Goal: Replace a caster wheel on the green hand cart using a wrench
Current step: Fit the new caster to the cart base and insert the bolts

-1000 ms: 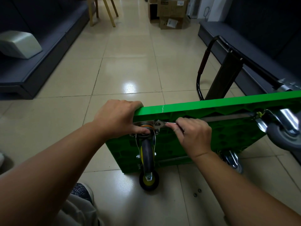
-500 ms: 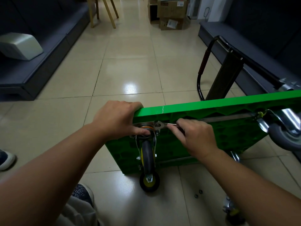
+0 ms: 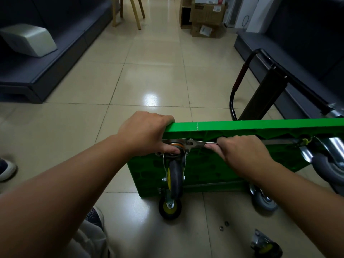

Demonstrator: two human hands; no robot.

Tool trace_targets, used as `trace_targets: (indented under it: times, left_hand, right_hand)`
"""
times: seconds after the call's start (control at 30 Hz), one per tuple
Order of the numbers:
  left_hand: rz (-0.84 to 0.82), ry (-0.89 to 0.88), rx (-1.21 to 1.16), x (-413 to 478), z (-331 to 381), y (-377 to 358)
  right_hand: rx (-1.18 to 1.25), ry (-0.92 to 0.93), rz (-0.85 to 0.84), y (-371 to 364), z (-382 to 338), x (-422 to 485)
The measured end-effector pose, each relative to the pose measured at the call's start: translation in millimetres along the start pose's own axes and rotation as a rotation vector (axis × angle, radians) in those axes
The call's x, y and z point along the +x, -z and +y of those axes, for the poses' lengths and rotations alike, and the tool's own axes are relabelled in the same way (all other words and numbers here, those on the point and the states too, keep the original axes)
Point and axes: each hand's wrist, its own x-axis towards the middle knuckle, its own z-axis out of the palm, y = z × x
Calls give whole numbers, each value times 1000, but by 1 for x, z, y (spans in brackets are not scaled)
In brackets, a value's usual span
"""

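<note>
The green hand cart [image 3: 242, 127] stands on its side on the tiled floor, underside facing me. A caster wheel [image 3: 175, 178] with a yellow hub hangs from its metal plate at the cart's upper left corner. My left hand [image 3: 147, 136] grips that corner, thumb pressed against the caster's swivel plate. My right hand [image 3: 242, 153] grips a silver wrench [image 3: 197, 143] whose head sits on a bolt of the plate. A loose caster [image 3: 265, 247] lies on the floor at the lower right.
Two small nuts [image 3: 224, 225] lie on the tiles near the loose caster. Other casters [image 3: 262, 200] stay mounted on the cart, and its black folded handle [image 3: 240, 81] sticks out behind. Dark benches line both sides; cardboard boxes [image 3: 204, 13] stand far back. A shoe [image 3: 6, 169] is at left.
My right hand and the wrench handle have shifted slightly to the right and up along the cart's edge. The view has tilted, bringing the loose caster into sight.
</note>
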Motion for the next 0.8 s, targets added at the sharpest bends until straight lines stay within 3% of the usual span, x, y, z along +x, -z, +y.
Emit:
trace_targets:
  times: [0.43,0.8]
  left_hand:
    - [43,-14,42,-1,0,-3]
    - [51,1,47,-3,2,-2]
  right_hand:
    - [-122,41,-360,22,-7,4]
    - [-135,1,-510,52,-11,23]
